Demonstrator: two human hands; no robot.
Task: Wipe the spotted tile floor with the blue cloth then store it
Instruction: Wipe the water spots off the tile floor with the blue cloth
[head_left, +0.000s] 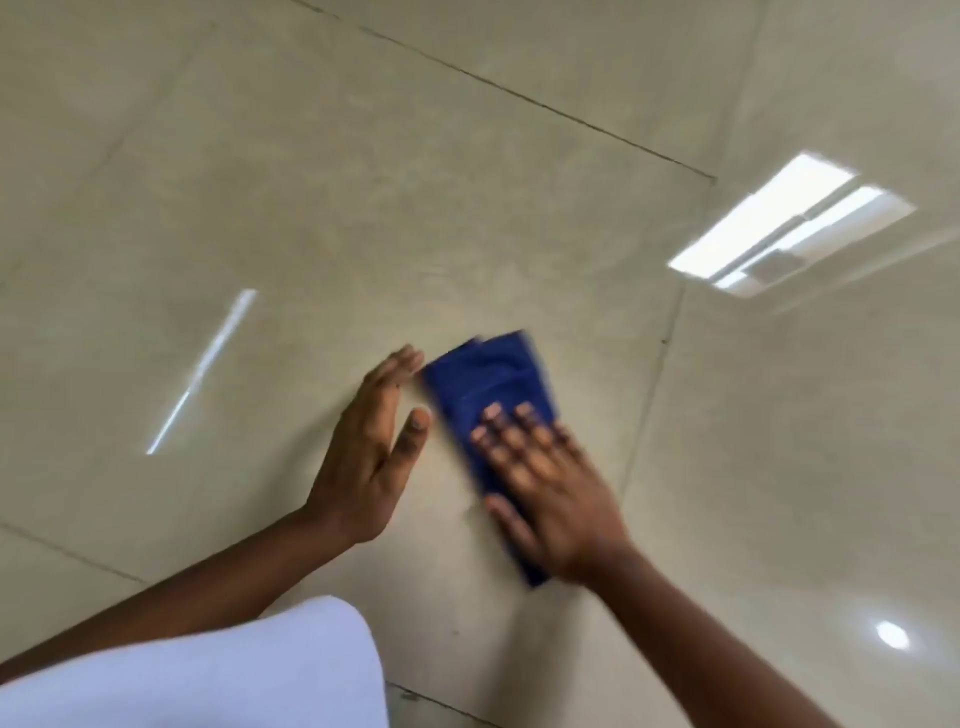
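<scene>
- Pressing flat on the blue cloth (488, 395) was the right hand (550, 493), fingers straight and a bit spread, blurry though
- cloth's near part hidden under the palm, lying on the tile floor (311, 208)
- left hand (371, 452) just left of it, fingers together, thumb out
- white garment (208, 675) cut off near-left

Indoor room, type not clear. Floor (467, 182) of large glossy beige tiles with thin dark grout lines. Polished surface mirrors a rectangular ceiling light panel (789, 223), a strip light (202, 369) and a small round downlight (892, 635). No furniture in view.
</scene>
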